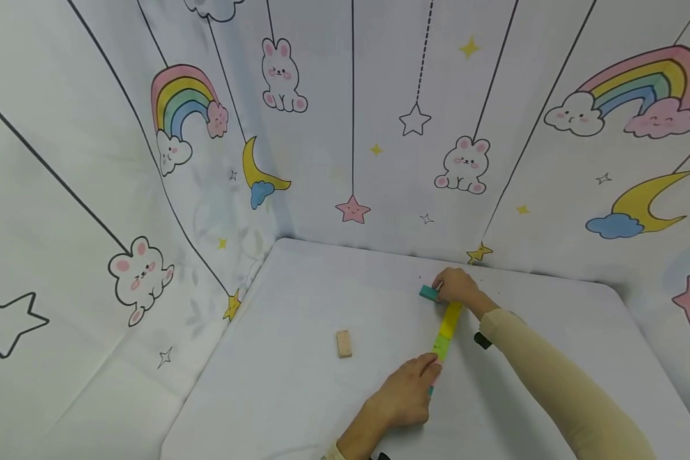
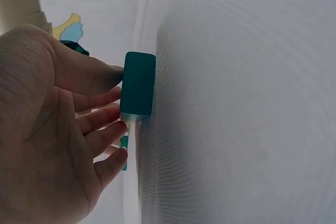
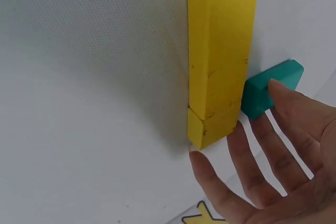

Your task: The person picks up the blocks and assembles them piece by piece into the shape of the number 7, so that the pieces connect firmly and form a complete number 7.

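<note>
A straight row of coloured blocks lies on the white table, with yellow (image 1: 450, 319), lime (image 1: 440, 345), pink and teal parts. At the row's near end my left hand (image 1: 404, 391) bridges it, thumb on one side and fingers on the other, partly covering the pink block. The left wrist view shows the teal end block (image 2: 138, 83) beside the thumb. At the far end my right hand (image 1: 459, 285) pinches a second teal block (image 3: 273, 88), set at an angle beside the yellow end block (image 3: 212, 127). A fingertip of that hand touches the yellow end.
A plain wooden block (image 1: 344, 344) lies on the table (image 1: 264, 383) left of the row. Patterned cloth walls (image 1: 322, 147) with rabbits, stars and rainbows rise behind the table's edge and on the left.
</note>
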`<state>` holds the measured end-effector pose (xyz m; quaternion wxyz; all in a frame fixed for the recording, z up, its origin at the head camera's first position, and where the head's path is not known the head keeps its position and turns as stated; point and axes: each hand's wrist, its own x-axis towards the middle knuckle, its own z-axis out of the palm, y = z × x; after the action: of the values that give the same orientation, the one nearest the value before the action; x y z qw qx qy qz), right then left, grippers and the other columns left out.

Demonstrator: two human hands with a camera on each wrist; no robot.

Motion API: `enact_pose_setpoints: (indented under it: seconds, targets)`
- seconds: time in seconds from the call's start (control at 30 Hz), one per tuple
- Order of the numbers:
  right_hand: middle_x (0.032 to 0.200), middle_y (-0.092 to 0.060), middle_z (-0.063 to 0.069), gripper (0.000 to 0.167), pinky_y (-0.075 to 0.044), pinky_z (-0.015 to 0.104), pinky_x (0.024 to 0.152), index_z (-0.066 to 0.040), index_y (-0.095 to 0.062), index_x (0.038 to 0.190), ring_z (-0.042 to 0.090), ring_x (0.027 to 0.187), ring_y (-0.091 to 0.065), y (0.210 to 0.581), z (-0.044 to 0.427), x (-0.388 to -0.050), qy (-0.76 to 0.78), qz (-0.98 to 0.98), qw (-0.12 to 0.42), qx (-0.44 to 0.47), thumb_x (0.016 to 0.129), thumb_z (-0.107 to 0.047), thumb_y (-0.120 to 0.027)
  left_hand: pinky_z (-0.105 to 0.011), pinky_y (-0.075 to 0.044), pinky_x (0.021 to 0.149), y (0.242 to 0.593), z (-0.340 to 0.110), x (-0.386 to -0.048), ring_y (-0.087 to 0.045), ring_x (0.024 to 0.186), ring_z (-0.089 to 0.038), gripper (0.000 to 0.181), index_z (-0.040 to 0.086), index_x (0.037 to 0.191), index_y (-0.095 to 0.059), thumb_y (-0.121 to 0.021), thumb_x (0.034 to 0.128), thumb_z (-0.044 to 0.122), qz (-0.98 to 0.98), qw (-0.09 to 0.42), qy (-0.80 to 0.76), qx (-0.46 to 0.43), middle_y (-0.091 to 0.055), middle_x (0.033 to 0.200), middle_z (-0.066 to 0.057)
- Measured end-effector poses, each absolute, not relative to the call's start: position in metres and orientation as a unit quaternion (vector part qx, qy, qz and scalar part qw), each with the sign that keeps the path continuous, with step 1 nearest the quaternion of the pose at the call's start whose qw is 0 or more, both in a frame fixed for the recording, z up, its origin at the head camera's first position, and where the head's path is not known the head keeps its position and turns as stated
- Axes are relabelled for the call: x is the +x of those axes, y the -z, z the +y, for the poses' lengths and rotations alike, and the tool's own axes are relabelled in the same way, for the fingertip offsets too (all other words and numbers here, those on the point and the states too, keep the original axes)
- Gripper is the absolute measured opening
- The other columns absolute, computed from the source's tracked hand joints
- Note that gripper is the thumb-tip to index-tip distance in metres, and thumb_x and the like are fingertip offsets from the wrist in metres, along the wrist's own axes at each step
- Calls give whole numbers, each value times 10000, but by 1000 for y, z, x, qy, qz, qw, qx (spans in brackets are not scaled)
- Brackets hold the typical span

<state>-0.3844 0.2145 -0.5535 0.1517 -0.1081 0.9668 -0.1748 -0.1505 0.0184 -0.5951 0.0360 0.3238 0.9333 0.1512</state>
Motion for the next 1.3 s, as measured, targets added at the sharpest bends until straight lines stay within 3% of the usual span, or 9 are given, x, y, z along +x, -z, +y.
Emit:
enact_pose_setpoints:
  seconds: [0.67, 1.0, 1.3]
  targets:
    - [1139, -730, 159, 252, -530, 354, 729, -81, -798, 1105, 245, 843, -598, 559, 225, -387, 168, 968, 152, -106, 857, -122, -817, -274, -338, 1207, 593, 18, -149, -425, 1453, -133, 622, 185, 1549, -456, -642, 957, 221, 935, 42, -145, 322, -349, 1636, 7]
    - [1084, -721, 153, 282, -550, 313, 586, -75, -784, 1144, 238, 754, -598, 559, 227, -386, 172, 966, 171, -95, 867, -126, -805, -272, -342, 1204, 591, 18, -149, -431, 1449, -136, 617, 175, 1541, -470, -647, 951, 212, 933, 40, -150, 324, -367, 1627, 0]
    - [1109, -722, 146, 294, -560, 310, 578, -78, -777, 1167, 232, 765, -607, 556, 227, -385, 173, 965, 179, -88, 880, -136, -794, -267, -349, 1199, 593, 18, -149, -442, 1442, -138, 617, 177, 1540, -472, -647, 951, 219, 934, 33, -144, 324, -377, 1619, 2]
